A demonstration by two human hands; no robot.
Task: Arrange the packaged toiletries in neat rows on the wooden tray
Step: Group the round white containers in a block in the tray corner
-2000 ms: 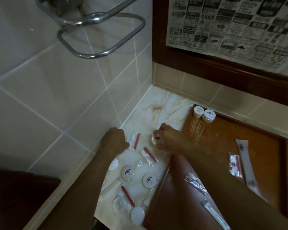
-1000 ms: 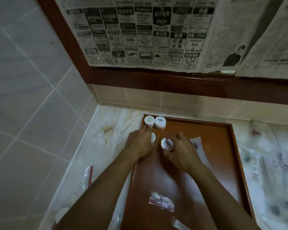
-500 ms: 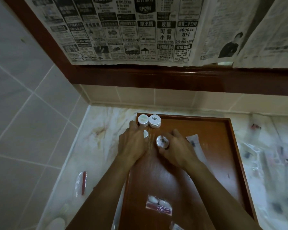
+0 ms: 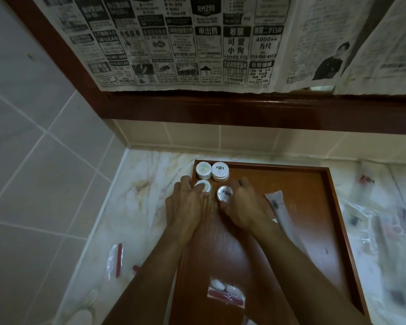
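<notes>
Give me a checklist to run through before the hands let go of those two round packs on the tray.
1. Left hand on the plain round pack: ok.
2. Right hand on the printed round pack: ok.
3. Both packs inside the wooden tray: ok.
4. Second row level behind the two stacks: not ok, the printed pack sits nearer.
5. Packs flat on the tray: cannot tell.
6. Sachet lined up in a row: not ok.
</notes>
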